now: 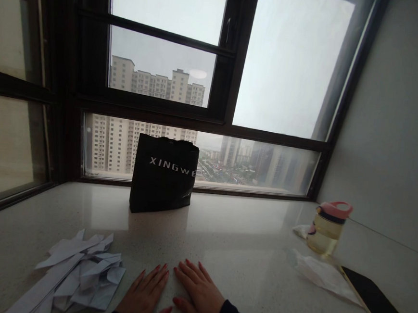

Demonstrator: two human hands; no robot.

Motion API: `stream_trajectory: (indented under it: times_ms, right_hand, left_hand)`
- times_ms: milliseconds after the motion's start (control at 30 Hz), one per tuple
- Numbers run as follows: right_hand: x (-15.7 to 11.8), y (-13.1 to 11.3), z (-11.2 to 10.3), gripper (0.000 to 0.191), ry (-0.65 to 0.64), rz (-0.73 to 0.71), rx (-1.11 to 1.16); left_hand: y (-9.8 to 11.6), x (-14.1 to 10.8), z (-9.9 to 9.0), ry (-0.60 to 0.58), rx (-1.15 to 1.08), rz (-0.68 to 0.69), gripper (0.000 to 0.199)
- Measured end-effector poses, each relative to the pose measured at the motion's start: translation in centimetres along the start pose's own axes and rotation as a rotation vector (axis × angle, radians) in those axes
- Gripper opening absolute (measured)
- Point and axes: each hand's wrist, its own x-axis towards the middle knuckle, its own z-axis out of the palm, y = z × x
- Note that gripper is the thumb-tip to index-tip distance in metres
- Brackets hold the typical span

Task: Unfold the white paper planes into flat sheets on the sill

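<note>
My left hand [143, 293] lies palm down on the pale speckled windowsill [152, 239], fingers stretched forward, holding nothing. Beside it, my right hand [198, 290] also rests flat on the surface with its fingers extended. The fingertips of both hands point toward each other's side and stay apart. Just left of my left hand is a heap of folded white paper pieces [94, 277]. Beyond both hands a black bag [163, 182] with white lettering stands upright near the window.
On the right stands a clear bottle [326, 233] with a pink lid and pale yellow liquid. In front of it lies a crumpled white tissue [323, 274], and nearby a dark flat device [375, 300]. The window [289, 61] rises behind the sill.
</note>
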Motion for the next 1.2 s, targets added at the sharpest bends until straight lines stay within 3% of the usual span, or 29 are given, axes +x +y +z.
stream_trajectory:
  times_ms: [1200]
  right_hand:
    - [-0.33,-0.32,-0.69,0.052,0.008,0.004,0.035]
  left_hand:
    - [0.05,0.02,-0.55,-0.010,-0.041,-0.006,0.053]
